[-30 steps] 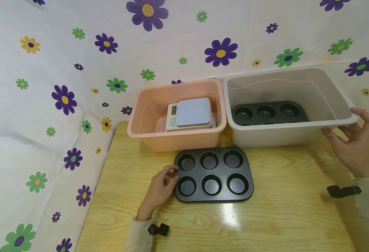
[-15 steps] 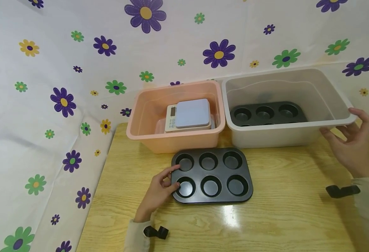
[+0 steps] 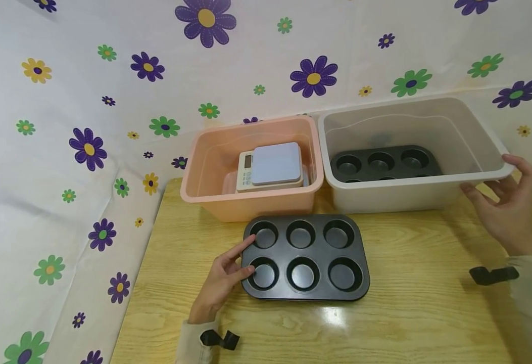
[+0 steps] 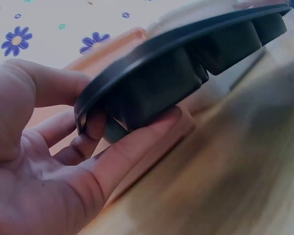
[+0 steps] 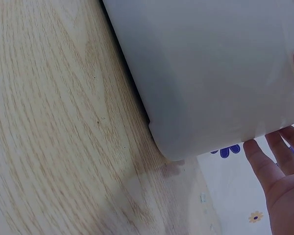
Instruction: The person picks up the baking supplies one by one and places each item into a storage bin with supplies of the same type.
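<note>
My left hand (image 3: 220, 283) grips the left edge of a dark muffin tin (image 3: 305, 278), thumb and a finger over its rim and other fingers beneath. In the left wrist view the muffin tin (image 4: 157, 83) appears raised and tilted over the table, its cup bottoms showing. At the far right my right hand (image 3: 506, 212) holds the front right corner of a white plastic bin (image 3: 397, 194), with fingertips against its side wall in the right wrist view. Inside that bin lies another dark muffin tin (image 3: 384, 161), its near part hidden by the front wall.
A pink plastic bin (image 3: 256, 205) stands left of the white one, close against it, with a kitchen scale (image 3: 276, 164) inside. Both bins sit at the back of the wooden table (image 3: 384, 313), before a flowered cloth (image 3: 111, 96).
The left hand has taken a firmer hold on the muffin tin, which now looks larger and slightly nearer the camera. The right hand stays on the white bin's corner.
</note>
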Motion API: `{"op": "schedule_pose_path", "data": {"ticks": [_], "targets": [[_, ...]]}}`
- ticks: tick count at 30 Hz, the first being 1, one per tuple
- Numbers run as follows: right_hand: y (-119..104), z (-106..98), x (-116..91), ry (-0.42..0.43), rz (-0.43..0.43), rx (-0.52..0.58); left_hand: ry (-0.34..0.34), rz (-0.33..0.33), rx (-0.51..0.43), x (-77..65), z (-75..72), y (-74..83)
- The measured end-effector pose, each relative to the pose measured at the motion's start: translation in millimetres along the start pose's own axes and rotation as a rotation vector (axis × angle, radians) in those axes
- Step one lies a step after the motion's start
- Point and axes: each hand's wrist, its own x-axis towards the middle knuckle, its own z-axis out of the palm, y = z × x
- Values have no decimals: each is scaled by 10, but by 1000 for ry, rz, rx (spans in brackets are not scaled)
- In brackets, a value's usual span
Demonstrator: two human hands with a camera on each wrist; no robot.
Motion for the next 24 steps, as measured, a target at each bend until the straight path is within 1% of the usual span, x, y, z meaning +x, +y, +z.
{"op": "schedule_pose_path", "data": {"ticks": [2,4,7,10,15,19,21,24], "targets": [[-1,-2,4,-3,-2,0,-35,48,-62,-4,-3,43],[3,-7,8,-10,-8,0,-60,79,-108,-3,-1,102],[6,-14,8,-19,-13,-3,-71,104,-129,-1,15,197],[5,-19,7,-27,-17,-27,-64,103,-141,-7,38,273],[-6,-16,2,-26,-14,-68,-87,107,-167,-18,66,358],[-1,-16,1,-25,-21,-48,-79,106,-180,-31,80,415],[7,-17,2,-27,-25,-7,-75,112,-185,-37,86,445],[14,-19,6,-28,-30,27,-71,116,-196,-39,105,486]]}}
